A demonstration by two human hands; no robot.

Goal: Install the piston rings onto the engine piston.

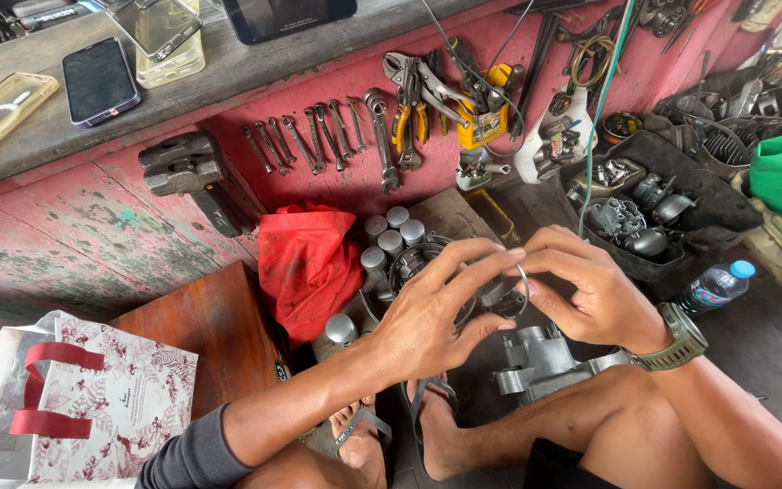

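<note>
A thin metal ring (522, 288) was pinched between the fingertips of the left hand (427, 312) and right hand (590, 294), both partly closed, and held above the grey engine casting (540, 362), apparently raised for inspection; spanners (319, 136) were laid out behind.

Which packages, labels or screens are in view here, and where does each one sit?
Paper gift bag: bottom left, white with maroon floral print, red ribbon handles.
Phone: on the grey ledge, upper left, dark screen up.
Tablet: top edge of the ledge, dark screen.
Water bottle: right of the right hand, clear, blue cap, coloured label.
</note>
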